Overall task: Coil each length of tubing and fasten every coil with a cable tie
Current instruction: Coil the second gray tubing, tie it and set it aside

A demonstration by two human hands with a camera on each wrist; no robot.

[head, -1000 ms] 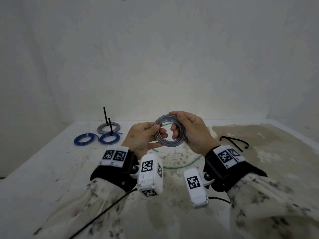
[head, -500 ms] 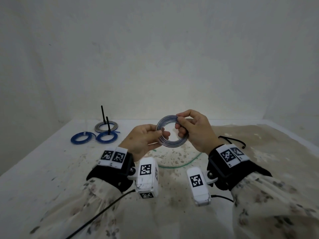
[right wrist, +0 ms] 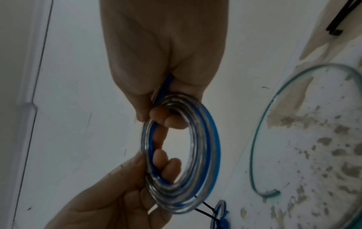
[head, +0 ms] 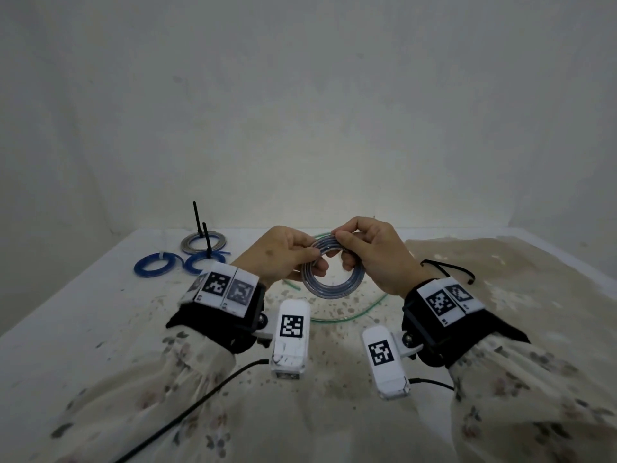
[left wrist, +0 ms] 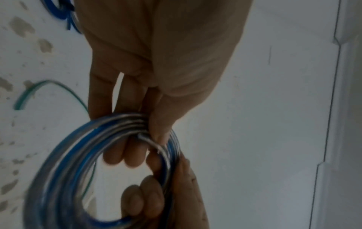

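Coil (head: pixel 332 274) held mid-frame above the table (head: pixel 100 322), my left hand (head: pixel 283 253) and right hand (head: pixel 374 252) both pinching its top edge. Keep turns stacked flat; hold one pinch while fetching a cable tie (head: pixel 447 270), right of frame

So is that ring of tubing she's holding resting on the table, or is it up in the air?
Apart. In the head view the coil hangs between the left hand and right hand, with the table showing through its hole.
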